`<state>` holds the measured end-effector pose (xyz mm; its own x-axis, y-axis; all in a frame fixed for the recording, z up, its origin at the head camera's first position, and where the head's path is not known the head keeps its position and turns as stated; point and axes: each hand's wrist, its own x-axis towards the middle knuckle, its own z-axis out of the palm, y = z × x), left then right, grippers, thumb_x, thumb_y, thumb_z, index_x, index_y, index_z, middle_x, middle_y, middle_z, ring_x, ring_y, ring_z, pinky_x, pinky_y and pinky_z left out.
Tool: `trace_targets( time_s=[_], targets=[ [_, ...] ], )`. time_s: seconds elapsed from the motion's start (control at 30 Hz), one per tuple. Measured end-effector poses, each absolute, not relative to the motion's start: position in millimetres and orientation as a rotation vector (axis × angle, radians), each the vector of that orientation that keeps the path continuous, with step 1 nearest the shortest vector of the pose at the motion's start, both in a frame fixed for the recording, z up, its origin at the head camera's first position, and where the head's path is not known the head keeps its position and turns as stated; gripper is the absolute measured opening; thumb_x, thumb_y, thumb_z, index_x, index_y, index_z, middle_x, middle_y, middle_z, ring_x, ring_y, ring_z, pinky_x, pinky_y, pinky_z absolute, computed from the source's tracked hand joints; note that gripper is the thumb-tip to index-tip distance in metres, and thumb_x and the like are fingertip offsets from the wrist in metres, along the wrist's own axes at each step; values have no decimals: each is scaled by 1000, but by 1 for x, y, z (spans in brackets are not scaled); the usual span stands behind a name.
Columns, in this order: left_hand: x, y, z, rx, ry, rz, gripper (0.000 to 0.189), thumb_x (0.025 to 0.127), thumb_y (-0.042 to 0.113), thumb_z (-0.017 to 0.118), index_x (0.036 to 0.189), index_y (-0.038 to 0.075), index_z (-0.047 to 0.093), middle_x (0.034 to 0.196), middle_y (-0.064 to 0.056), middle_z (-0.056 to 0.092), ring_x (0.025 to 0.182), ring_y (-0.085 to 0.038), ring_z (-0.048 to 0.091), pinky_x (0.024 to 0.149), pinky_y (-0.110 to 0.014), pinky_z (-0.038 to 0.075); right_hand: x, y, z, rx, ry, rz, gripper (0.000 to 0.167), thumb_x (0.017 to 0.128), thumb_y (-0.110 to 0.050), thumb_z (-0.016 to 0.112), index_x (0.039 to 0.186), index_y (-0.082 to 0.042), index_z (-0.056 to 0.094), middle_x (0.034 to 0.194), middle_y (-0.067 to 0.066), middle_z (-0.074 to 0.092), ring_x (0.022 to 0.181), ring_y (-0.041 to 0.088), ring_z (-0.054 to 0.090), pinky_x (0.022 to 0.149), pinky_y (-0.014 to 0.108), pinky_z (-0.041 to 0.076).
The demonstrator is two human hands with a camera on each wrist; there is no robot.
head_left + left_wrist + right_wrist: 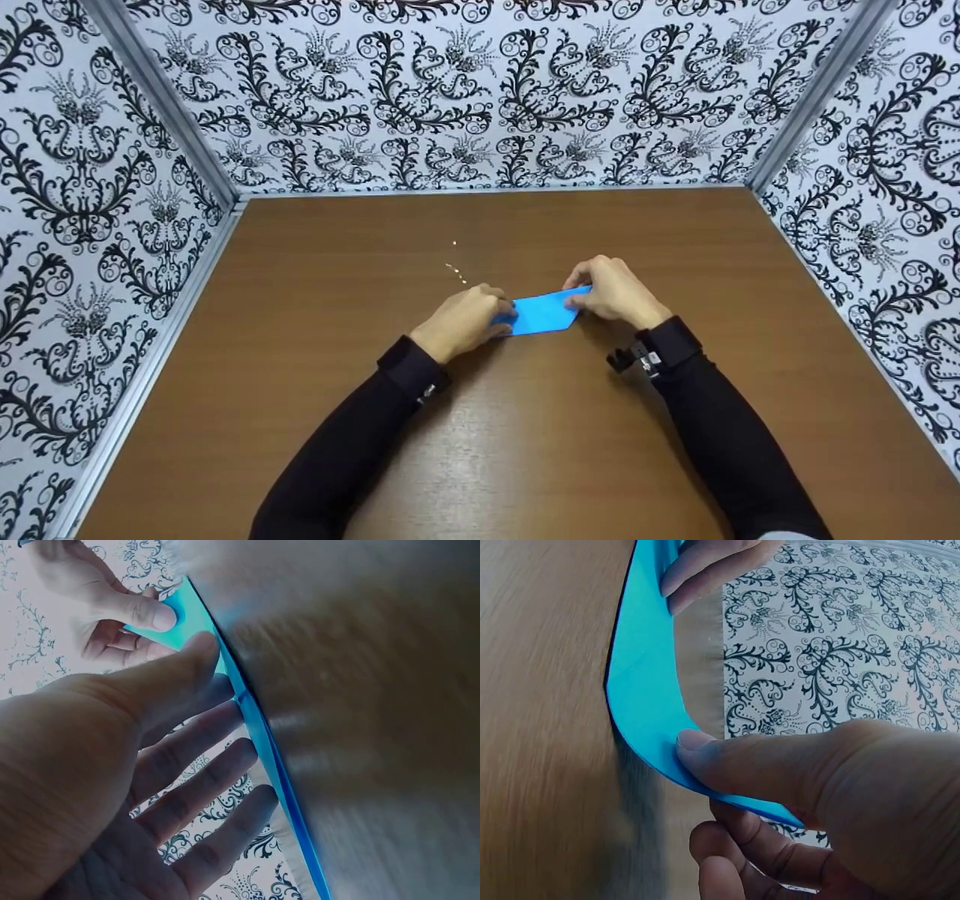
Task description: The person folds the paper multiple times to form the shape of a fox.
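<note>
A folded strip of bright blue paper (541, 313) lies between the two hands, its right part lifted off the brown table. My right hand (613, 291) pinches the right end, thumb on top and fingers beneath. In the right wrist view, the paper (646, 701) curves up towards that thumb (727, 761). My left hand (466, 319) rests on the left end. Seen from the left wrist, its thumb and fairly straight fingers (214, 772) touch the paper along its length, and the paper (259, 727) shows edge-on there. A fold line crosses the strip.
The wooden table (315, 420) spreads around both hands. Small pale specks (456, 271) show on it beyond the left hand. Patterned black-and-white walls (480, 90) close off the back and sides, with metal posts (165, 105) at the corners.
</note>
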<state>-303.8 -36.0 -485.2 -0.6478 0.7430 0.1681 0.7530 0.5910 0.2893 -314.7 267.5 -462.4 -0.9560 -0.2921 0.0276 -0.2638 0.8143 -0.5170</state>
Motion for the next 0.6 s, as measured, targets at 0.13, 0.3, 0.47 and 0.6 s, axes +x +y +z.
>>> trace_targets(
  time_s=[0.13, 0.3, 0.47, 0.6],
  targets=[
    [-306, -36, -487, -1306, -2774, -523, 22, 110, 12, 85, 131, 7, 89, 139, -14, 86, 133, -37, 80, 115, -51, 68, -314, 266, -459, -466, 2937, -828, 19, 103, -15, 93, 119, -6, 92, 122, 16, 91, 117, 37, 81, 104, 54, 64],
    [-307, -35, -486, -1295, -2787, -508, 23, 110, 13, 85, 133, 8, 89, 141, -13, 86, 133, -36, 80, 117, -50, 68, -314, 264, -458, -492, 2950, -826, 18, 103, -14, 93, 119, -7, 93, 118, 14, 93, 113, 34, 83, 99, 50, 64],
    [-306, -34, -485, -1303, -2771, -480, 25, 109, 11, 86, 133, 6, 89, 140, -15, 86, 134, -36, 81, 117, -48, 69, -312, 261, -458, -512, 2958, -861, 15, 103, -12, 91, 117, -7, 94, 116, 14, 93, 111, 35, 84, 95, 44, 61],
    [-305, -34, -486, -1304, -2758, -478, 23, 109, 12, 86, 132, 6, 90, 138, -15, 87, 130, -36, 82, 114, -48, 70, -309, 257, -457, -526, 2960, -865, 14, 103, -14, 91, 115, -8, 95, 115, 13, 93, 109, 33, 82, 92, 41, 59]
  ],
)
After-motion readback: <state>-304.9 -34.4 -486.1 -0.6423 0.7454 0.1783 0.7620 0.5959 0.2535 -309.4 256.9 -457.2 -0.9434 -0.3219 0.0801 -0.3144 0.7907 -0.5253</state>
